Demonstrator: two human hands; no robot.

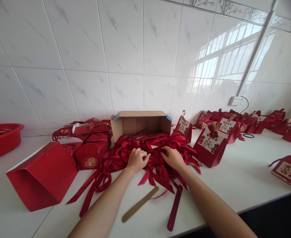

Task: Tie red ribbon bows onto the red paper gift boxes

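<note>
A heap of dark red satin ribbons (125, 150) lies on the white counter in front of an open cardboard box (140, 124) tipped on its side. My left hand (136, 159) rests on the heap with its fingers curled into the ribbons. My right hand (172, 158) lies just to the right of it, fingers bent down onto the same heap. A tan paper strip (140, 204) and a dark red strip (174, 208) lie loose on the counter between my forearms.
An unfolded red gift box (43, 177) lies at the left, with more red boxes (92, 148) behind it. A red basin (1, 138) sits far left. Assembled red gift boxes (211, 143) line the right side up to the wall. The counter edge (259, 201) runs at lower right.
</note>
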